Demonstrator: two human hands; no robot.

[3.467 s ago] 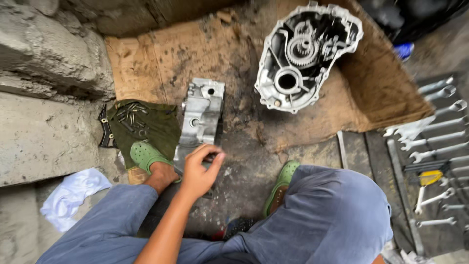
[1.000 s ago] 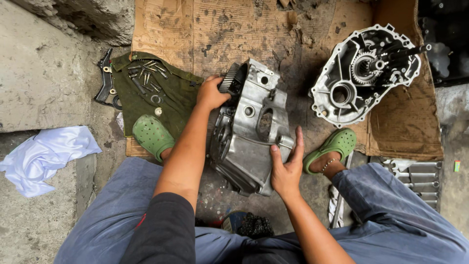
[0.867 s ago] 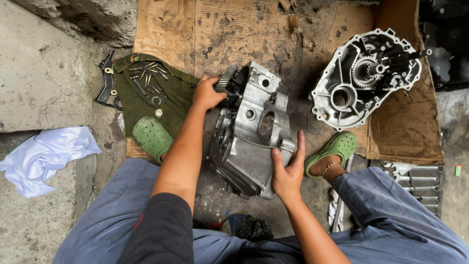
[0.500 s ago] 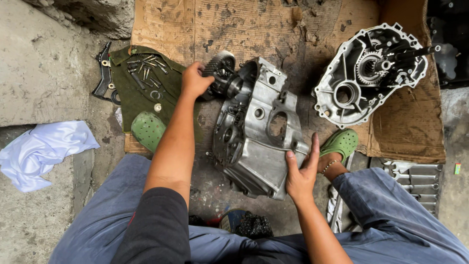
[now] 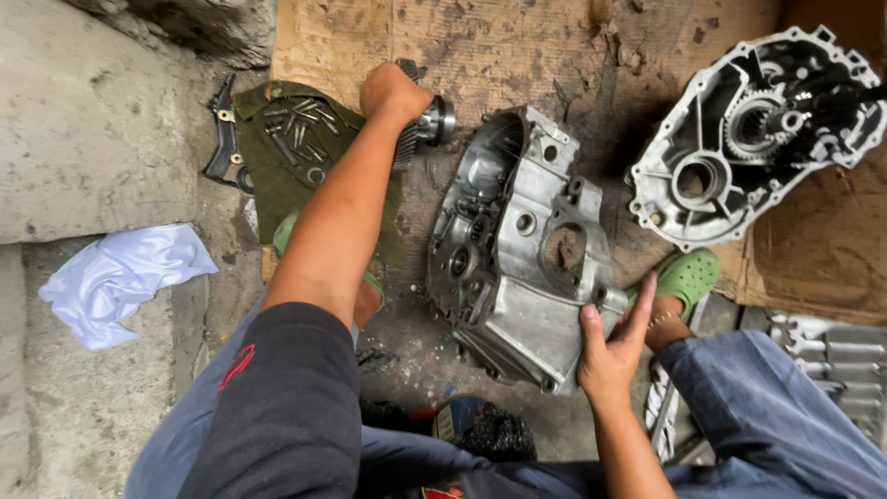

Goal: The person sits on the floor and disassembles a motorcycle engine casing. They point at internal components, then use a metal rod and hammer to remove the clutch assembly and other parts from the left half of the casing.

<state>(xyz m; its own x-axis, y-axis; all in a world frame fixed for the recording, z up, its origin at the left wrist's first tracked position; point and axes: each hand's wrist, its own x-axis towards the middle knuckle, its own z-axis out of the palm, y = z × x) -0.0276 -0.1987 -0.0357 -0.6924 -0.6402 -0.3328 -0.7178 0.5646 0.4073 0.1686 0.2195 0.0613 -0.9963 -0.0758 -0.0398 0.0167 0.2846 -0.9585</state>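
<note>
Left hand (image 5: pixel 393 91) closed around a gear shaft (image 5: pixel 427 125); right hand (image 5: pixel 612 344) grips the near edge of the tilted aluminium engine casing (image 5: pixel 522 249) just beside it

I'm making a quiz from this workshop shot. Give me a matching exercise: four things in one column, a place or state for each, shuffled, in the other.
1. left hand
2. right hand
3. bolts
4. white rag

a. crumpled on the concrete
b. on the near edge of the aluminium casing
c. lying on the green cloth
d. gripping a gear shaft

Pairs: 1-d, 2-b, 3-c, 4-a
</note>
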